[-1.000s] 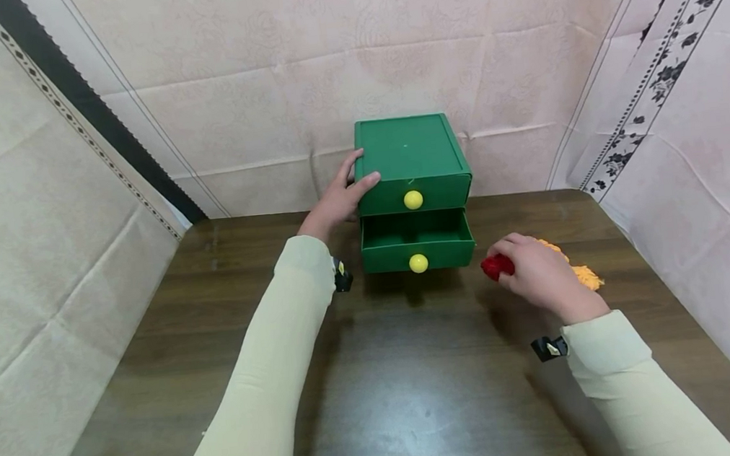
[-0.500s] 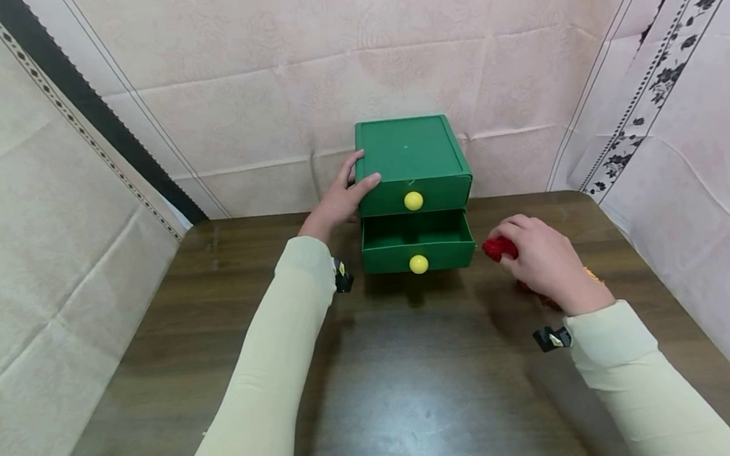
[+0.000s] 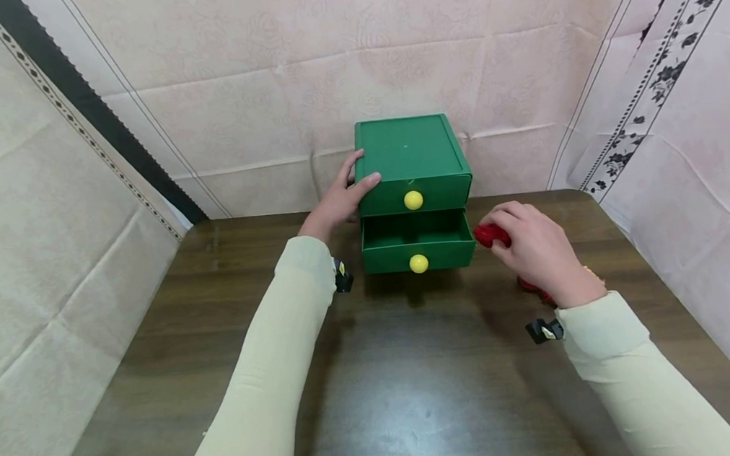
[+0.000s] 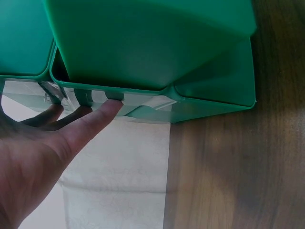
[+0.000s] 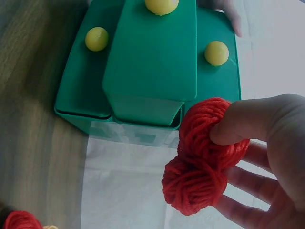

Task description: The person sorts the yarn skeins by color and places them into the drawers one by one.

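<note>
A green drawer cabinet (image 3: 405, 148) with yellow round knobs stands at the back of the table, its middle drawer (image 3: 418, 256) pulled out. My left hand (image 3: 339, 203) rests against the cabinet's left side, fingers extended and thumb at the front upper edge. In the left wrist view, the extended fingers (image 4: 97, 119) touch the taped side wall. Just right of the pulled-out drawer, my right hand (image 3: 536, 245) pinches a bundle of red yarn (image 5: 202, 157), tied in at the middle, between thumb and fingers. Inside the drawer, the visible part of the floor is bare.
More red yarn (image 3: 535, 290) and some orange-yellow yarn (image 3: 594, 275) lie on the wooden table (image 3: 405, 384), partly hidden under my right wrist. Pale patterned cloth (image 3: 389, 59) hangs behind and on both sides of the table.
My right hand has moved up and away from me with the red yarn, then slightly left toward the cabinet. The left hand and the drawers have stayed put.
</note>
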Demonstrator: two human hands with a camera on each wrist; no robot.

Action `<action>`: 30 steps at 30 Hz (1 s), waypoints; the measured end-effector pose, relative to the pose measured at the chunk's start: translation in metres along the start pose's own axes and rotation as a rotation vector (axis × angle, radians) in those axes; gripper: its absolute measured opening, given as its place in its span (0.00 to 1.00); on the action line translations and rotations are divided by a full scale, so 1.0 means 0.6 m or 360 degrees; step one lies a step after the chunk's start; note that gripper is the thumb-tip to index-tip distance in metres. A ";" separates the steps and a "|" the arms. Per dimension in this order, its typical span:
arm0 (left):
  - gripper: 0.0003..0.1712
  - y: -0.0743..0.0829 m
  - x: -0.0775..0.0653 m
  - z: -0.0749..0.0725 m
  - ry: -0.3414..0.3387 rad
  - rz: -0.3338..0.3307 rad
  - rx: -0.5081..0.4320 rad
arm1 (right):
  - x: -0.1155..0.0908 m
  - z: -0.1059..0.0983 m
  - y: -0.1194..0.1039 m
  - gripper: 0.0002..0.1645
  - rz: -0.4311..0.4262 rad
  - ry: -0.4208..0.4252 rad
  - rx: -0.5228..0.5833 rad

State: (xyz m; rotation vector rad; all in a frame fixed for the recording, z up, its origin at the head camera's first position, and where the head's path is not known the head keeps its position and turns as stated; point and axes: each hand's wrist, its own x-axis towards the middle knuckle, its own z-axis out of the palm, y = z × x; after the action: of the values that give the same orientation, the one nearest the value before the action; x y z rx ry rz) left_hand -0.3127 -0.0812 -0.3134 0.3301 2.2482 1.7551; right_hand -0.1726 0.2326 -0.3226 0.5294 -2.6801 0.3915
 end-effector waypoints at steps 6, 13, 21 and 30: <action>0.42 -0.005 0.004 -0.001 0.0012 0.0015 0.0014 | 0.011 0.004 -0.008 0.15 -0.0057 0.0077 -0.0013; 0.44 0.021 -0.019 0.002 -0.0041 -0.0014 0.0008 | 0.023 0.009 -0.020 0.17 -0.0104 0.0112 0.0007; 0.44 0.022 -0.020 0.002 -0.0044 -0.0008 0.0008 | 0.034 0.019 -0.033 0.18 -0.0089 0.0120 0.0054; 0.43 0.021 -0.019 0.002 -0.0034 -0.0010 -0.0005 | 0.042 0.029 -0.043 0.18 -0.0087 0.0135 0.0121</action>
State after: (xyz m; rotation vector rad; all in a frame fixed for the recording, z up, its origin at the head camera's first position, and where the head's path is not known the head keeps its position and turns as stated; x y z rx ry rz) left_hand -0.3017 -0.0809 -0.3007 0.3396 2.2294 1.7433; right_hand -0.1889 0.1963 -0.3225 0.5937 -2.5720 0.4909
